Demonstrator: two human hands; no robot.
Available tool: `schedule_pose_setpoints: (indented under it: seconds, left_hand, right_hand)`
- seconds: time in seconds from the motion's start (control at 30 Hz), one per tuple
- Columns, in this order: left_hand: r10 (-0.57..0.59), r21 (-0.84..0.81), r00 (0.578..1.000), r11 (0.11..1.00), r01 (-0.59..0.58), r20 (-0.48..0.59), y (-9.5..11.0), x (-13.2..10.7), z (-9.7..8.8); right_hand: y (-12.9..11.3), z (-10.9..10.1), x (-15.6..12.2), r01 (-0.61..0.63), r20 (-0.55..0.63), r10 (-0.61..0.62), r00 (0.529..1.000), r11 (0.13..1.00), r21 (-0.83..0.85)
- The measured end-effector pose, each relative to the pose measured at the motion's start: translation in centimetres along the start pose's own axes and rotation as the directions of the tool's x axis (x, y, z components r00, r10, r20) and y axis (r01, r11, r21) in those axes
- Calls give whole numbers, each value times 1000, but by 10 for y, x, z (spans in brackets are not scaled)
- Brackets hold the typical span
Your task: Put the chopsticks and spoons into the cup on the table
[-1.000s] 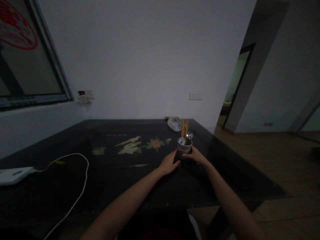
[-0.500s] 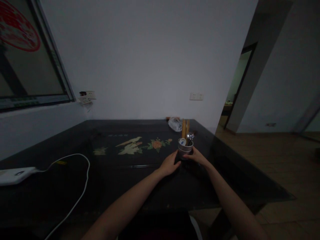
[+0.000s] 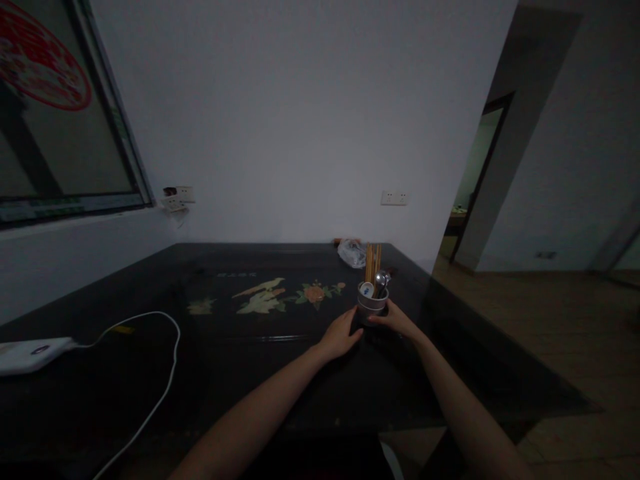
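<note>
A small round utensil holder (image 3: 372, 303) stands on the dark table (image 3: 240, 373), with wooden chopsticks (image 3: 372, 261) and metal spoons (image 3: 382, 279) sticking out of it. My left hand (image 3: 341, 337) rests against the holder's left side, fingers curved toward its base. On the holder's right side, my right hand (image 3: 397, 321) has its fingers wrapped round the lower part. Both forearms reach in from the bottom of the view. The room is dim, so the holder's lower half is hard to make out.
A crumpled plastic bag (image 3: 351, 252) lies behind the holder near the wall. At the far left sits a white power strip (image 3: 30, 353), and its white cable (image 3: 160, 373) loops across the table. A painted flower-and-bird design (image 3: 270, 297) decorates the tabletop. An open doorway (image 3: 475, 193) is at right.
Both hands stay on the holder. The view has shifted slightly, so everything sits a little lower and further right in the frame.
</note>
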State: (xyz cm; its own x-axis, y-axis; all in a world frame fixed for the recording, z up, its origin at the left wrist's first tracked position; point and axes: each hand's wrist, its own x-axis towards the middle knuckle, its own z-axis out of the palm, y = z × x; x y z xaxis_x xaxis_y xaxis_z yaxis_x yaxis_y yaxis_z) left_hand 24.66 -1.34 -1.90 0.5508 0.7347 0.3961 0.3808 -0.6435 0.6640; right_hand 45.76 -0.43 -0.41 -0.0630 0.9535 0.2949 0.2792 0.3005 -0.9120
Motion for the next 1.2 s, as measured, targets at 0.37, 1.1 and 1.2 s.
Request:
schedule_pose_setpoints:
  seconds: [0.37, 1.1, 1.2]
  left_hand:
    - [-2, 15, 1000, 1000, 2, 2, -1, 0, 1]
    - [-8, 2, 999, 1000, 8, -32, 5, 2, -5]
    - [-40, 29, 999, 999, 41, -31, 11, 5, -18]
  right_hand:
    - [6, -4, 3, 0, 8, 0, 1000, 1000, -8]
    - [-2, -12, 0, -80, 84, 76, 994, 996, 44]
    - [-16, -27, -9, -165, 9, 168, 986, 974, -155]
